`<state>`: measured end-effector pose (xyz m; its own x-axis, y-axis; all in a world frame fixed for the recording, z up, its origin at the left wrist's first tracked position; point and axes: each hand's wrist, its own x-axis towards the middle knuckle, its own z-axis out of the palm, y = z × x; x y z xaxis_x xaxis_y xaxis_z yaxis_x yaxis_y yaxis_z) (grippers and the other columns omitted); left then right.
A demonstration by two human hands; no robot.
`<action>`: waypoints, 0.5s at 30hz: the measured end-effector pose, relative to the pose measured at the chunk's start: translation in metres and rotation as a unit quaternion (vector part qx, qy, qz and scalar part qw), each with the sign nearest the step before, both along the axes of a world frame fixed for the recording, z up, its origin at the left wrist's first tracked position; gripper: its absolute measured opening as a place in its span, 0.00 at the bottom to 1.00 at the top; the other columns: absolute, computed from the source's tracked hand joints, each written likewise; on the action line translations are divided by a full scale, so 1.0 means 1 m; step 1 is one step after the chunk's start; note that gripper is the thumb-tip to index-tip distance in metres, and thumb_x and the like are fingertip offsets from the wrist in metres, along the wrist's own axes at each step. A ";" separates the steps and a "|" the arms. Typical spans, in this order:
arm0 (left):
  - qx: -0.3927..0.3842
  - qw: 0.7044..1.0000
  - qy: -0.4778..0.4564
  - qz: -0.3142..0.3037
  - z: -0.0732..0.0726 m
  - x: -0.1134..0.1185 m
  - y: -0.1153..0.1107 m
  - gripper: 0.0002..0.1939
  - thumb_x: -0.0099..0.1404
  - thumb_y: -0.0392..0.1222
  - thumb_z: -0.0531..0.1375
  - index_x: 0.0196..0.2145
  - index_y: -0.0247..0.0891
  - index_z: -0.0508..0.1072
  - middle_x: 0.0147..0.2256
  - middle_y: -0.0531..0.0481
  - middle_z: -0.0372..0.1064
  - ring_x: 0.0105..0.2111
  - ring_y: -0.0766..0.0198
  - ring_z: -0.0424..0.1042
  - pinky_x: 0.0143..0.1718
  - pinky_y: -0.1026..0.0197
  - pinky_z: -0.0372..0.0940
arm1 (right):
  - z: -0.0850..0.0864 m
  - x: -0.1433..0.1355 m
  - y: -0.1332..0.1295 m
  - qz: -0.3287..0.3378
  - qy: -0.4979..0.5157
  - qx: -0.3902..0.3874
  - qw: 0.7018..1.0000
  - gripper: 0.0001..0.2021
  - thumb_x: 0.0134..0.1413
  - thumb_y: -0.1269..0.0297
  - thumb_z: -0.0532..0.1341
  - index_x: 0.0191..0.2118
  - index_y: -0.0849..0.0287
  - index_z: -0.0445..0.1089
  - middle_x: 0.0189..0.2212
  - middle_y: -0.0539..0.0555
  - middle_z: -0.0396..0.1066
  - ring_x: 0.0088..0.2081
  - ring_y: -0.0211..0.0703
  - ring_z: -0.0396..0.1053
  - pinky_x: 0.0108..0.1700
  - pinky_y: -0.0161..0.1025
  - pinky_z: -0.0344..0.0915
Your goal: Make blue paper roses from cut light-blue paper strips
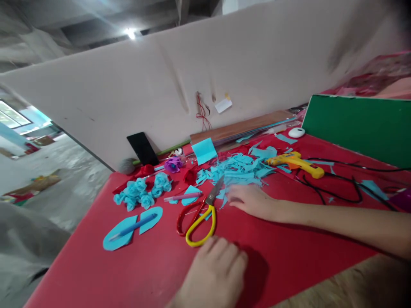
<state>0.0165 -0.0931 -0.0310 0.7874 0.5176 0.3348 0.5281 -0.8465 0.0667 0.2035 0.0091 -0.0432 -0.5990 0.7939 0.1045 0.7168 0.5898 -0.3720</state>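
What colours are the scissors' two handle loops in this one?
The scissors have one red loop and one yellow loop, seen best in the head view.

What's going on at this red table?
A person has both bare hands over the red table. The right hand is at the near edge of a heap of blue paper scraps. The left hand, fingers curled, is near the handles of the scissors lying there; whether it holds anything is unclear. Blue paper flowers are clustered to the left, and a yellow glue gun lies right of the heap.
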 end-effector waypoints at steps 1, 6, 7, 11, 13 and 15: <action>0.013 0.999 0.011 0.044 0.002 -0.007 0.005 0.10 0.63 0.30 0.47 0.36 0.33 0.67 0.27 0.46 0.68 0.28 0.60 0.66 0.32 0.54 0.63 | -0.001 -0.001 0.001 0.001 -0.007 -0.002 1.000 0.11 0.57 0.63 0.54 0.43 0.64 0.65 0.41 0.55 0.67 0.41 0.41 0.67 0.42 0.44 0.65; 0.028 0.980 0.041 0.193 0.001 -0.035 0.017 0.08 0.62 0.32 0.52 0.39 0.35 0.66 0.35 0.45 0.69 0.35 0.57 0.67 0.39 0.51 0.61 | 0.002 -0.009 0.003 -0.004 -0.042 -0.017 0.999 0.12 0.57 0.62 0.54 0.44 0.63 0.65 0.41 0.55 0.66 0.40 0.40 0.67 0.41 0.44 0.66; 0.027 0.978 0.046 0.200 -0.001 -0.037 0.016 0.07 0.62 0.33 0.52 0.38 0.36 0.66 0.34 0.47 0.69 0.34 0.58 0.67 0.39 0.52 0.61 | 0.003 -0.010 0.002 -0.006 -0.047 -0.020 0.999 0.12 0.57 0.62 0.54 0.45 0.63 0.64 0.41 0.55 0.66 0.40 0.40 0.67 0.41 0.44 0.66; 0.036 0.977 0.062 0.203 -0.010 -0.040 0.014 0.07 0.64 0.33 0.49 0.34 0.38 0.67 0.31 0.50 0.69 0.32 0.60 0.67 0.42 0.52 0.59 | 0.007 -0.015 -0.002 -0.014 -0.052 -0.032 0.998 0.14 0.57 0.62 0.54 0.47 0.62 0.63 0.44 0.56 0.65 0.41 0.41 0.67 0.41 0.44 0.66; 0.046 0.975 0.063 0.207 -0.012 -0.040 0.012 0.08 0.65 0.33 0.48 0.35 0.37 0.67 0.31 0.50 0.69 0.32 0.60 0.67 0.42 0.52 0.59 | 0.008 -0.017 -0.004 -0.017 -0.052 -0.036 0.998 0.14 0.57 0.62 0.54 0.47 0.62 0.63 0.44 0.56 0.65 0.41 0.41 0.66 0.42 0.44 0.66; 0.056 0.974 0.063 0.210 -0.012 -0.041 0.012 0.09 0.65 0.32 0.48 0.36 0.36 0.67 0.31 0.49 0.69 0.32 0.60 0.67 0.41 0.53 0.59 | 0.008 -0.018 -0.005 -0.020 -0.051 -0.039 0.998 0.14 0.57 0.62 0.54 0.47 0.63 0.63 0.43 0.56 0.65 0.41 0.41 0.67 0.41 0.44 0.66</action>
<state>-0.0247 -0.0811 -0.0425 0.5529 0.7684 0.3222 0.8272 -0.5526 -0.1018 0.1854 0.0043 -0.0353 -0.5717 0.8203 -0.0180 0.7749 0.5326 -0.3404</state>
